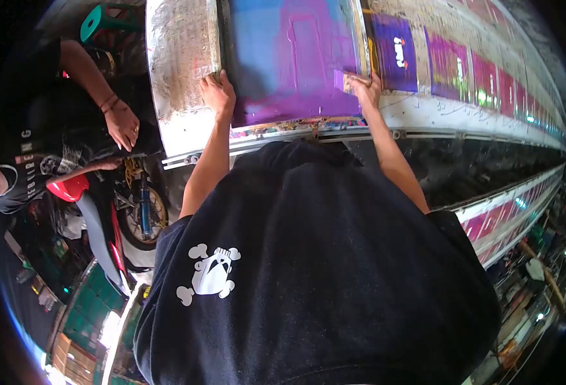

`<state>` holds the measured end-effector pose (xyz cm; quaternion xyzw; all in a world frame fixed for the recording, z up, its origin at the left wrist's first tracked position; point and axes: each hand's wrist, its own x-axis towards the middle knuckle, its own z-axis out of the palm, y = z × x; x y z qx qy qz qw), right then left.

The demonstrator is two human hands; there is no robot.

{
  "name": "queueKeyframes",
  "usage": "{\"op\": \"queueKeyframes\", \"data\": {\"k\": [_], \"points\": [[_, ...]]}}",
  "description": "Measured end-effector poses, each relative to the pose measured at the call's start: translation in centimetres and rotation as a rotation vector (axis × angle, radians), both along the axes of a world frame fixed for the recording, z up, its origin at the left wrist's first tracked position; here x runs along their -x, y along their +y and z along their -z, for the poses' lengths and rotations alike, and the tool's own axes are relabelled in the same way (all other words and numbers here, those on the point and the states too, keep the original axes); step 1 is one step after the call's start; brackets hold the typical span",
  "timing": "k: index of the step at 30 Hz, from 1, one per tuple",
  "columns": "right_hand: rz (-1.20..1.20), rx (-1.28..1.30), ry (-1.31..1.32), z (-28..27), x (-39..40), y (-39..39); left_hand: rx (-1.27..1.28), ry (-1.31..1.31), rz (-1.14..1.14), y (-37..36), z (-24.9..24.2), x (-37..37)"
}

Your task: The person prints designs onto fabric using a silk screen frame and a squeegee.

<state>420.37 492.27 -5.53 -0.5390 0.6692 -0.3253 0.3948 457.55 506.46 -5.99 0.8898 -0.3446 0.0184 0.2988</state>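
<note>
Counter: it stretches from my 11 o'clock round to 3 o'clock, its white edge point(449, 109) nearest me.
Screen frame: the wooden-railed screen frame point(213, 38) lies on the counter at my 12 o'clock, between my hands. If my hold slackened or I pulled unevenly, I judge it could shift and blur the print.
Purple panel: a printed purple panel point(395, 54) sits just beyond the right rail, at 1 o'clock; a drip or a sleeve could smear it if wet.
Purple ink: the purple ink point(276, 109) pools along the near end of the mesh; uneven pressure could leave streaks.
Left hand: my left hand point(218, 96) has its fingers curled over the left rail, at 11 o'clock.
Right hand: my right hand point(367, 93) grasps the squeegee by the right rail; whether it also grips the rail, I cannot tell.
Squeegee: the ink-stained squeegee point(338, 80) points from those fingers towards 9 o'clock; slick ink could make it slip.
</note>
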Motion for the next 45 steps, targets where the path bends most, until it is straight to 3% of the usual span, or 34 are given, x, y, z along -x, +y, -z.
{"op": "queueKeyframes", "data": {"k": [3, 4, 5, 9, 13, 16, 21, 25, 27, 31, 41, 43, 45], "points": [[-0.215, 0.119, 0.422, -3.4, 0.0, 1.1, 0.016, -0.035, -0.019, -0.1, 0.2, 0.2], [-0.272, 0.055, 0.359, -4.2, 0.0, 1.5, 0.025, -0.033, -0.016, 0.0, 0.2, 0.3], [-0.268, -0.088, 0.134, -5.1, -0.1, 1.7, 0.025, -0.026, -0.027, 0.1, 0.1, 0.4], [-0.158, 0.187, 0.345, -4.9, -0.7, 2.7, 0.020, -0.032, -0.029, 0.2, 0.1, 0.5], [-0.349, 0.244, 0.310, -2.5, 1.8, 0.9, 0.018, -0.007, -0.032, 0.1, -0.3, 0.5], [-0.625, -0.042, 0.254, -4.7, 2.1, 0.2, 0.048, -0.024, -0.032, 0.2, -0.4, 0.6], [-0.751, -0.022, 0.290, -7.0, 0.8, 0.7, 0.072, -0.047, -0.029, 0.2, -0.5, 0.7], [-0.949, 0.182, 0.588, -8.1, -0.4, 0.5, 0.073, 0.001, -0.033, 0.0, -0.6, 0.7], [-1.126, 0.585, 0.838, -8.3, -0.5, 0.3, 0.084, 0.003, -0.044, 0.2, -0.6, 0.5], [-1.254, 0.541, 0.741, -6.8, -1.0, 0.1, 0.072, 0.017, -0.038, 0.2, -0.8, 0.7], [-0.992, 0.676, 0.509, -4.2, -1.2, 3.4, 0.104, 0.121, 0.010, 0.4, -1.6, 0.7], [-0.864, 0.524, 0.492, -4.2, -1.2, 4.3, 0.115, 0.102, 0.046, 1.0, -1.7, 0.9], [-0.799, 0.553, 0.534, -5.1, -2.7, 3.7, 0.101, 0.132, 0.017, 0.5, -1.9, 0.8]]}}
